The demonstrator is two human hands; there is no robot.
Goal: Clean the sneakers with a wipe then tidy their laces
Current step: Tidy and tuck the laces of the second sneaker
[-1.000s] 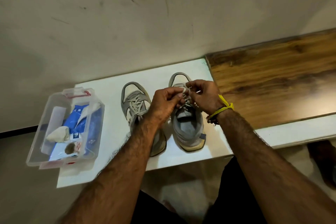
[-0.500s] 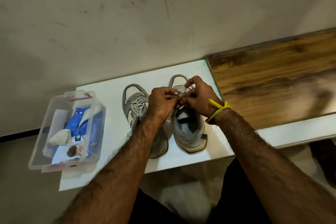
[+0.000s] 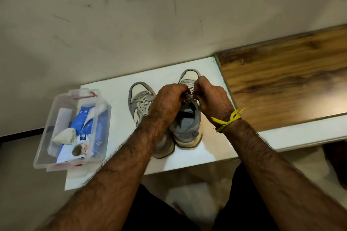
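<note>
Fingers, left hand (image 3: 170, 99): curled in, pinching a lace (image 3: 191, 97) of the right sneaker (image 3: 188, 118); I read the grip from the knuckles, since the tips themselves are hidden.

Fingers, right hand (image 3: 212, 97): curled likewise, pinching the lace from the 3 o'clock side. The two hands meet knuckle to knuckle over the top eyelets.

Step in hand, as I judge it: tying or snugging the bow on the right sneaker. To do it well I would keep both pinches near the knot, draw the ends apart evenly toward 9 and 3 o'clock, and pull level, not upward, so the shoe does not lift off the table (image 3: 187, 159). The loops should end equal and lie flat on the tongue.

Right sneaker: grey and cream, on the white table, directly under the hands. Long axis runs 6 to 12 o'clock, heel at 6 toward me, toe at 12 toward the wall (image 3: 131, 15).

Left sneaker (image 3: 141, 102): just beside it at 9 o'clock, heel partly under my left forearm. Axis near parallel, toe at about 12. Its laces are crossed and look loose; whether tied, I cannot tell.

Clear plastic box (image 3: 75, 129): further toward 9 o'clock, at the table's left end, holding a blue wipe pack (image 3: 84, 118) and crumpled pale cloth (image 3: 64, 136).

Wooden surface (image 3: 281, 80): adjoining the table at 2 o'clock.

Yellow wristband (image 3: 228, 120): on the right wrist.
</note>
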